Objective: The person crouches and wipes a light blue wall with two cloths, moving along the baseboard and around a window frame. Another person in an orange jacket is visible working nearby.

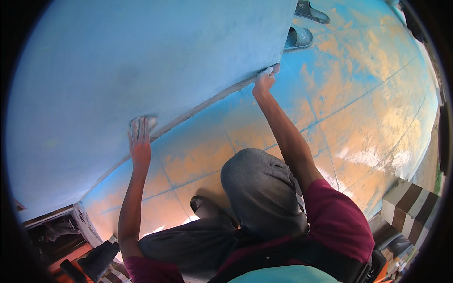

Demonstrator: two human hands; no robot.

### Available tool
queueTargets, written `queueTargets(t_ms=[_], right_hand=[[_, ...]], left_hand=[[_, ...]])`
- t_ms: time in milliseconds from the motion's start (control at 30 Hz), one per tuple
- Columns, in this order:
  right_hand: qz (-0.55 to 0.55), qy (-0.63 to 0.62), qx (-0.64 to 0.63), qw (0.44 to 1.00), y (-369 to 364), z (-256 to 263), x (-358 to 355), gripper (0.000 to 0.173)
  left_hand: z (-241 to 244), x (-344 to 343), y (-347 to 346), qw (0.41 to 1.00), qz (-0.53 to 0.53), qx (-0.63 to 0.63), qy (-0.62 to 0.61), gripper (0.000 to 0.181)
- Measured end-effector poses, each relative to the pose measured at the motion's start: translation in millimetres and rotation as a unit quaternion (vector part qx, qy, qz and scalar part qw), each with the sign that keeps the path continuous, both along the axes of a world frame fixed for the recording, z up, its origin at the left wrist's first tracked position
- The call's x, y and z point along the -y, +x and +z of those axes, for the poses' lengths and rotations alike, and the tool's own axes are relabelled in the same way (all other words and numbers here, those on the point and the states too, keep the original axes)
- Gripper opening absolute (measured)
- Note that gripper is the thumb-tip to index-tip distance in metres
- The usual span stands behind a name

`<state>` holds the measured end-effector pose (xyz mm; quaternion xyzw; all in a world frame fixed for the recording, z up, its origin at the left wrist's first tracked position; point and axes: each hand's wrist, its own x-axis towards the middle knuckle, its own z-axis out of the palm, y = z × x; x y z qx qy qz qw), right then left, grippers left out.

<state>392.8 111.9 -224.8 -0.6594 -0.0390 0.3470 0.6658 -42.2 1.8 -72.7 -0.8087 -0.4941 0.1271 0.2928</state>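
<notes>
A large pale blue wall (106, 70) fills the upper left, its lower edge meeting a tiled floor (198, 148) dusted with blue powder. Flat on the wall, a little above that edge, my left hand (140, 136) presses a folded pale sheet (153, 122), perhaps sandpaper, under its fingers. My right hand (264, 80) is at the wall's far bottom corner, its fingers closed around a small reddish-brown piece (276, 68) whose kind I cannot tell. Both hands look coated with whitish dust.
Two dark slide sandals, one (300, 38) close to the wall corner and another (312, 13) beyond it, lie on the floor. My bent knee (262, 187) is between my arms. Striped steps (407, 208) stand at lower right. A doorway frame (85, 223) is at lower left.
</notes>
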Motion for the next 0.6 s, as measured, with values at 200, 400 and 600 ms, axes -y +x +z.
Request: queueTargets(t_ms=[200,400,600], right_hand=[[0.023,0.070,-0.031,0.997,-3.4,1.9,5.4,0.055],[0.127,0.019,-0.020,0.991,-86.3,10.9,19.1,0.055],[0.022,-0.013,-0.097,0.995,-17.3,23.5,-10.4,0.053]], left_hand=[[-1.4,0.6,1.3,1.000,-0.009,0.016,-0.002,0.075],[-1.7,-1.4,3.5,0.999,-0.014,-0.024,0.023,0.076],[3.5,-0.3,3.9,0.999,-0.015,-0.040,0.031,0.077]])
